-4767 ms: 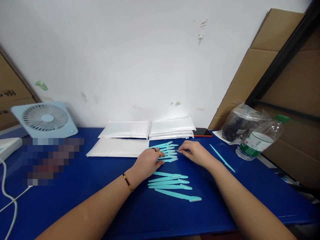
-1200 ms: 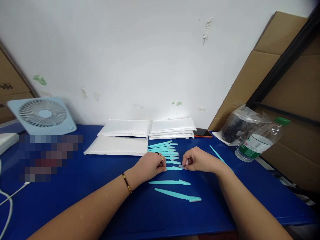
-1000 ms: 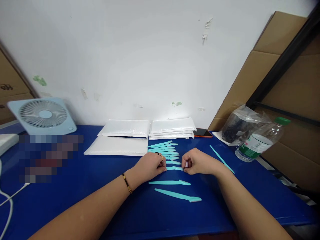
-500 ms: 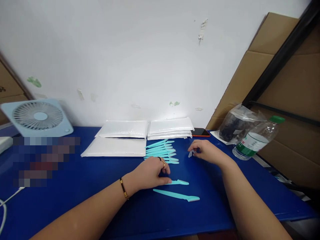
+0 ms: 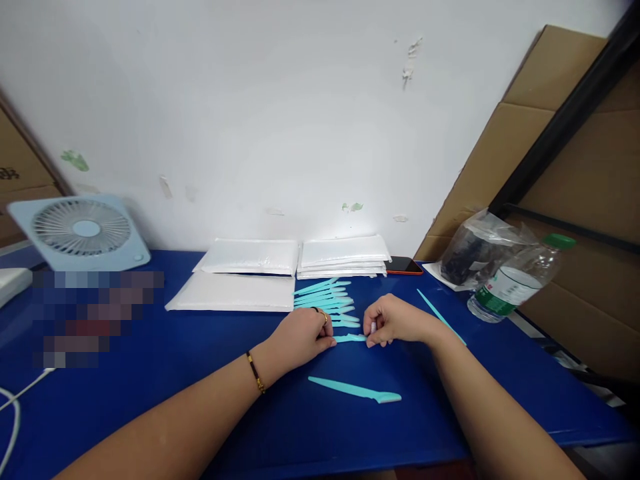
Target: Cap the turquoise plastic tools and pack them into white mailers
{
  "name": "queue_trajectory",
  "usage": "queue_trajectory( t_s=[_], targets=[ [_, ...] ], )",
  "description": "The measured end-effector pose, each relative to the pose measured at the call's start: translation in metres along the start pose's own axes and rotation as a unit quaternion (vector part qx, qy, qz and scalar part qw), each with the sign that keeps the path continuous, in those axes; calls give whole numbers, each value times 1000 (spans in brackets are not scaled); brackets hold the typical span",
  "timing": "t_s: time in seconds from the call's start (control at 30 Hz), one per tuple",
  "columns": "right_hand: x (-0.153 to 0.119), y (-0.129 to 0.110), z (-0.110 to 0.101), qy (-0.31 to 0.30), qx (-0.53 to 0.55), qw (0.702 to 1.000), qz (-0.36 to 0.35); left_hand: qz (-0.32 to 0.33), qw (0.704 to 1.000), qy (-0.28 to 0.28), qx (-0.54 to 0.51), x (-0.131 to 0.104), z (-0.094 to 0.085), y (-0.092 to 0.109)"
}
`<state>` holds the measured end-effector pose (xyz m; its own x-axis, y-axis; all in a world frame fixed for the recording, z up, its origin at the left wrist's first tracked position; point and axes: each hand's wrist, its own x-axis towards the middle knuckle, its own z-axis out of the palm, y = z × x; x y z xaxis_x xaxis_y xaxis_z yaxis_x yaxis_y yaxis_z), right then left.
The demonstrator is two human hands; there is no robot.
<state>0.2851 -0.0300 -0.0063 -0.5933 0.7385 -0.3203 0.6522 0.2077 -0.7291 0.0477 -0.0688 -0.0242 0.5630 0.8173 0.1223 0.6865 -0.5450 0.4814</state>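
Observation:
My left hand (image 5: 303, 338) pinches the handle of a turquoise eyebrow razor (image 5: 349, 338) between thumb and fingers. At the razor's blade end, my right hand (image 5: 393, 321) is closed with its fingertips touching the tip. A small whitish, translucent plastic piece (image 5: 373, 327) shows between the right fingers, partly hidden. Several more turquoise razors (image 5: 330, 300) lie side by side just beyond my left hand, which covers some of their handles. One loose razor (image 5: 355, 389) rests nearer to me, and another thin turquoise one (image 5: 440, 316) lies beyond my right forearm.
White padded packets (image 5: 235, 293) are stacked against the wall, beside a phone (image 5: 404, 265). On the right stand a green-capped bottle (image 5: 520, 283) and a bagged dark object (image 5: 463, 253). A light-blue fan (image 5: 86, 229) stands at the left on the blue table (image 5: 200, 393).
My left hand has carried its razor slightly away from me, towards the row. My right hand has come left and nearer, meeting the razor's tip. A razor beside the right forearm now shows.

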Motion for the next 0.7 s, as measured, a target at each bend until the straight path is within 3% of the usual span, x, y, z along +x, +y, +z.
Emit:
queue_trajectory(
  t_s=[0.13, 0.23, 0.33, 0.4, 0.43, 0.57, 0.7],
  targets=[
    [9, -7, 15, 33, -2, 999, -29, 0, 1000, 2, 1, 3, 5, -5],
    [8, -6, 10, 68, -2, 996, -49, 1, 1000, 15, 24, 5, 4, -6],
    [-5, 5, -15, 198, -62, 977, -46, 19, 998, 50, 36, 1, -2, 2],
    [-15, 16, -35, 302, -145, 941, -35, 45, 998, 36, 10, -5, -7, 12],
    [-18, 21, -42, 322, -178, 930, -27, 63, 998, 12, -6, -9, -8, 17],
    [-13, 37, -49, 280, -230, 931, 39, 139, 985, -100, -28, -18, -5, 32],
    [-3, 39, -39, 212, -214, 952, 47, 120, 990, -79, 9, -15, 2, 27]
  ],
)
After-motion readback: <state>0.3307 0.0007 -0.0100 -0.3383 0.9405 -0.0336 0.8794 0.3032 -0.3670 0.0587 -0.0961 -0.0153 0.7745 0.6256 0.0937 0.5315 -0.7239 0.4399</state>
